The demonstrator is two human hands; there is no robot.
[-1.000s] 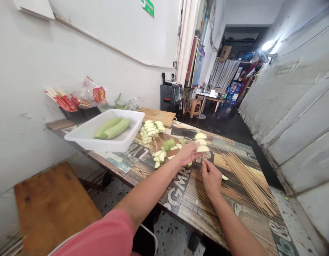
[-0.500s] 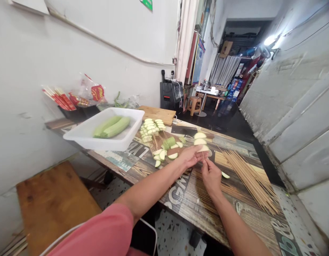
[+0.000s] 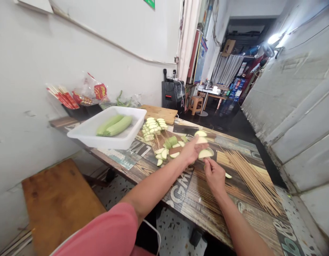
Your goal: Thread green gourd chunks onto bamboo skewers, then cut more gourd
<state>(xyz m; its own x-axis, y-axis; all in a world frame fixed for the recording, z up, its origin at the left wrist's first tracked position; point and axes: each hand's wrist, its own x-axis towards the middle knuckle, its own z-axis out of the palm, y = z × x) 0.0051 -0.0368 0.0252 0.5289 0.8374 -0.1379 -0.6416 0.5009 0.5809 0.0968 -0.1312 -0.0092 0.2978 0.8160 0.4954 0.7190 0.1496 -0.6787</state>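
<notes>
A black speaker (image 3: 168,97) stood far off, with a plastic stool (image 3: 195,104) to its right. A wooden seat (image 3: 61,206) stood near left; beyond it were red-wrapped chopsticks (image 3: 69,99).

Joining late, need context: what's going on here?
A person's left hand holds half-round pale slices; the right hand is pinched just under the lowest one, its grip too small to make out. On the table, loose sticks lie to the right, skewered slices to the left. Farther left, a white tub holds two whole green squash.
</notes>
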